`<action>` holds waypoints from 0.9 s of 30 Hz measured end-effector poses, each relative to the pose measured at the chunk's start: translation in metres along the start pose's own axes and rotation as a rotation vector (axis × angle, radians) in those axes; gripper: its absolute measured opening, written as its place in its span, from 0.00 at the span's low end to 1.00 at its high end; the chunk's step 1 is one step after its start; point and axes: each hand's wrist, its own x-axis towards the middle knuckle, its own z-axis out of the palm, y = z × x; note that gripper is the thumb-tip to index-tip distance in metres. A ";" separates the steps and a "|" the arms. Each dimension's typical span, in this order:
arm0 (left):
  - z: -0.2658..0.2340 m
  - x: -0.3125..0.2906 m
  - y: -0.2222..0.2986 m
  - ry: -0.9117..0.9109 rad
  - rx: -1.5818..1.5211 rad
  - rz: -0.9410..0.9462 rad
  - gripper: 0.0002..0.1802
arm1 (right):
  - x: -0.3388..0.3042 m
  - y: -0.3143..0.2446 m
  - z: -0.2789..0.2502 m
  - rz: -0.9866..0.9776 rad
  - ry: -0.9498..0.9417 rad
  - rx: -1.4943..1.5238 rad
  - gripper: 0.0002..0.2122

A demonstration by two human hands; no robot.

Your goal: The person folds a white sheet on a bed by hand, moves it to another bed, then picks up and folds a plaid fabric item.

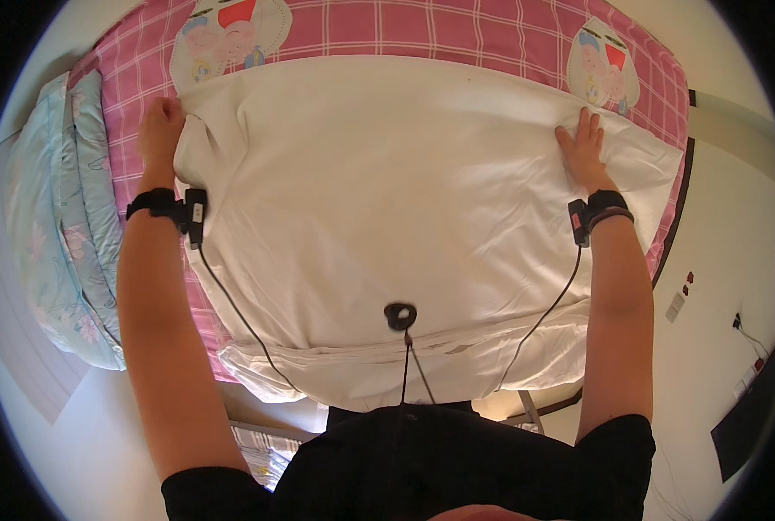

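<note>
1. While the left hand (160,135) curls its fingers tight, its grip is closed on the upper left edge of the white cloth (387,191), where creases gather beside the knuckles.
2. The right hand (584,149) has its grip open, fingers spread and laid against the cloth near its upper right side.
3. The white cloth lies across the bed between and beyond both hands, its near edge bunched in folds close to the person's black shirt (413,460).
4. Each wrist wears a black strap with a small box, the left box (195,217) and the right box (578,222) each trailing a thin cable.
5. Past the cloth shows a pink checked cover (335,30) with cartoon figures.
6. At far left lies a folded pale blue floral quilt (40,226).
</note>
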 end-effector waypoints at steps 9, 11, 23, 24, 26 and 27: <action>-0.038 -0.048 0.054 0.093 -0.511 0.153 0.23 | -0.014 -0.051 -0.032 -0.062 0.162 -0.340 0.34; -0.050 -0.068 0.079 -0.059 -0.034 0.454 0.21 | -0.019 -0.061 -0.036 -0.212 0.237 -0.280 0.30; -0.019 -0.065 0.128 0.063 -0.001 0.819 0.25 | -0.009 -0.100 -0.041 -0.606 0.396 -0.195 0.20; -0.013 -0.083 0.149 -0.130 0.080 1.019 0.31 | -0.019 -0.110 -0.045 -0.715 0.314 -0.237 0.24; 0.008 -0.108 0.179 -0.144 -0.045 1.136 0.36 | -0.039 -0.125 -0.041 -0.860 0.183 -0.197 0.29; 0.013 -0.108 0.193 -0.158 -0.004 1.054 0.36 | -0.047 -0.137 -0.036 -0.891 0.113 -0.160 0.29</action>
